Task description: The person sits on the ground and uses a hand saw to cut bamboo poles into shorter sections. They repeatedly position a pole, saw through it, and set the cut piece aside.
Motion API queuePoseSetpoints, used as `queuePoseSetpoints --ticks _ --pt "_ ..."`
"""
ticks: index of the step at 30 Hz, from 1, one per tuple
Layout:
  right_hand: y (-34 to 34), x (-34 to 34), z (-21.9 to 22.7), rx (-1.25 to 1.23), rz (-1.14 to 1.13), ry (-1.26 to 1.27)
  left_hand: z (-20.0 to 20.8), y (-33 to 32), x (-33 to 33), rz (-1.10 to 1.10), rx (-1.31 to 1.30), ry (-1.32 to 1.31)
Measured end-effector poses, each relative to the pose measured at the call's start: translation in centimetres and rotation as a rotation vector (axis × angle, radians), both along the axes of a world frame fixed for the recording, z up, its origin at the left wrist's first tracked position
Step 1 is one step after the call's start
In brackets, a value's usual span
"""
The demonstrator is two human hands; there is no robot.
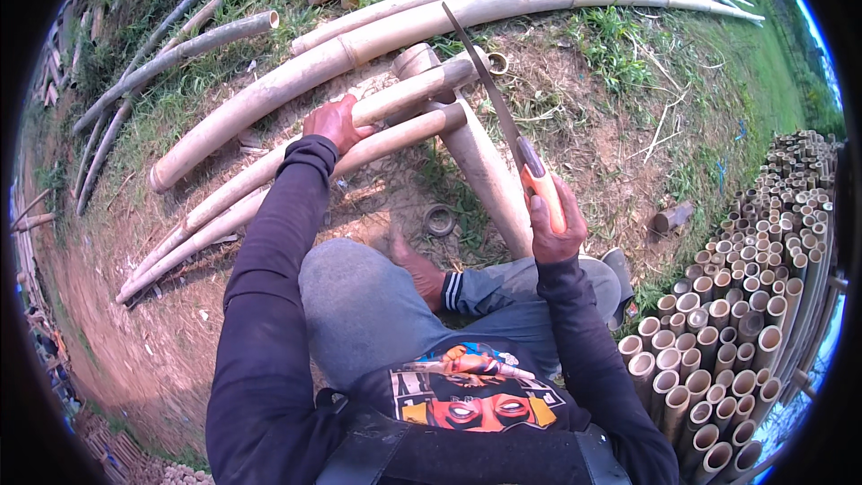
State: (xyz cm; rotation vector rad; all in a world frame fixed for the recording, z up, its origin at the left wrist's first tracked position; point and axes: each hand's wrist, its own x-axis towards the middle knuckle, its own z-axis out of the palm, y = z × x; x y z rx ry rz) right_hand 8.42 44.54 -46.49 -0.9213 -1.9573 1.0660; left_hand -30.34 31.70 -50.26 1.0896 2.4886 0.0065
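Note:
My right hand (558, 223) grips the orange handle of a hand saw (496, 94), whose long dark blade points up and to the left. The blade passes by the cut end of a bamboo pole (422, 90); whether it touches the pole I cannot tell. My left hand (334, 126) is wrapped round that pole, farther along it. A second bamboo pole (395, 139) lies alongside on the near side. Both poles rest near their right ends on a thick bamboo log (485, 171) that slants toward my legs.
A short bamboo ring (439, 220) lies on the ground by my bare foot, another ring (497, 63) beyond the pole's end. Long bamboo stems (359, 47) stretch across the far side. At the right, many cut bamboo tubes (709, 337) stand bundled. A short dark piece (673, 217) lies near them.

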Motion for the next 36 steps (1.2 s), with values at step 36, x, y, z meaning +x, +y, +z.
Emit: queuePoseSetpoints --ticks 36 --pt "2.2 -3.5 -0.2 -0.133 0.016 0.098 0.5 0.0 0.3 -0.007 0.006 -0.013"
